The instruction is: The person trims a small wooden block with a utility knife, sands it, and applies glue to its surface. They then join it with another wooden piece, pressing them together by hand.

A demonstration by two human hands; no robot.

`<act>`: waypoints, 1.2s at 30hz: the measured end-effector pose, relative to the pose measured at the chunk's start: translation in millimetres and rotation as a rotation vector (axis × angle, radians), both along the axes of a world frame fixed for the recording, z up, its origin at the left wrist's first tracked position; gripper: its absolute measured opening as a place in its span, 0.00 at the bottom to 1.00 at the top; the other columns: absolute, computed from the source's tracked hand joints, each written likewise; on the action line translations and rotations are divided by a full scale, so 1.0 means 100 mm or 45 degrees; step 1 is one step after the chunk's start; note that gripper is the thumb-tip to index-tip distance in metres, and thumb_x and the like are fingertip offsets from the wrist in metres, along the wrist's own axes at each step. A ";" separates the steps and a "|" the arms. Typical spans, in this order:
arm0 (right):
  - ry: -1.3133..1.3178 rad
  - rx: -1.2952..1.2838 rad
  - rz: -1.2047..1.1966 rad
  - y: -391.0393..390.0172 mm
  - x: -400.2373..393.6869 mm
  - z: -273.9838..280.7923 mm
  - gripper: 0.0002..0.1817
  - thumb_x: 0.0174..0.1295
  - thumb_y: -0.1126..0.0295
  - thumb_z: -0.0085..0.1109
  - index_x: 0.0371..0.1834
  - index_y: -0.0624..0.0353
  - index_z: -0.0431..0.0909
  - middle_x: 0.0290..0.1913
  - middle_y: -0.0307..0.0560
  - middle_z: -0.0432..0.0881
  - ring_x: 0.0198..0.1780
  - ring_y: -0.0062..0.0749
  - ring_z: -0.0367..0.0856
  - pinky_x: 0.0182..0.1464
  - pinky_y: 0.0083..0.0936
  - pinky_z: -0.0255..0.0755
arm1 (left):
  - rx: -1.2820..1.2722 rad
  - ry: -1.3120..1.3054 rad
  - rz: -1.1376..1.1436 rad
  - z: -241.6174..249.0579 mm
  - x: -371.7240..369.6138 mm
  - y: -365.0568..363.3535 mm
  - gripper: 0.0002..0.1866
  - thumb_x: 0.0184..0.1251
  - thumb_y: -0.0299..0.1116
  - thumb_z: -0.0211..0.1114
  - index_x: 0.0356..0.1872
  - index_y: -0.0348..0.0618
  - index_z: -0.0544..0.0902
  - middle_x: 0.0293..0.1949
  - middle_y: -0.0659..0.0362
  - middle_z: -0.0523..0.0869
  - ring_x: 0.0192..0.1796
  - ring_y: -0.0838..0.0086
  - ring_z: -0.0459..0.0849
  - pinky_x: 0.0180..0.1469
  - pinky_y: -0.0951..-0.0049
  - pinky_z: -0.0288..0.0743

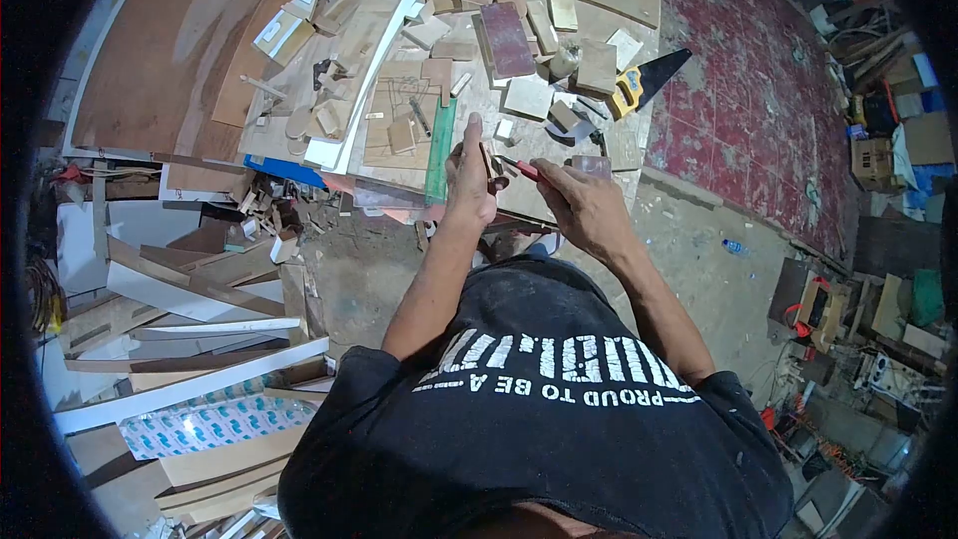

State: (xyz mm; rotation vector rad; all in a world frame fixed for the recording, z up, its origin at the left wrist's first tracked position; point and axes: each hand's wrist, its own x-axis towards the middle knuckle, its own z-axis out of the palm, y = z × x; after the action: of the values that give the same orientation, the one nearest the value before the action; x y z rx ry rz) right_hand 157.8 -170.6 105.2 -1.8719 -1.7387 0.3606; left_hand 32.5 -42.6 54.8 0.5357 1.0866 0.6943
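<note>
Over the near edge of the workbench [519, 202], my left hand [469, 178] is closed around a small dark brown wooden piece [497, 181]. My right hand [591, 208] grips a slim tool with a red handle [524, 170]. Its thin tip points left at the brown piece; whether it touches cannot be made out, nor can the tool's exact kind. A green ruler [437, 165] lies just left of my left hand, beside a pen [419, 117]. Beyond my hands sits a small white block [505, 129].
A handsaw with a yellow handle [627, 92] rests at the bench's right edge. Several wood offcuts and a reddish-brown block [509, 40] cover the far part. Large plywood sheets [170, 50] extend to the left. Scrap boards [190, 284] are heaped at lower left.
</note>
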 end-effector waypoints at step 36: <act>0.712 -0.157 -0.134 -0.04 -0.35 0.12 0.17 0.68 0.66 0.54 0.55 0.64 0.76 0.28 0.63 0.79 0.29 0.54 0.81 0.34 0.41 0.71 | 0.067 -0.129 0.223 0.01 -0.09 0.07 0.15 0.67 0.48 0.60 0.34 0.48 0.72 0.22 0.63 0.73 0.18 0.79 0.71 0.14 0.79 0.59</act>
State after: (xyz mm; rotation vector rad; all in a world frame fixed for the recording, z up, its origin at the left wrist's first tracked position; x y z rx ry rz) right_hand 122.3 -174.4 116.9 -1.7166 -1.2592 0.8715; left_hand 23.9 -36.0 55.7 0.4488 1.0306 0.8964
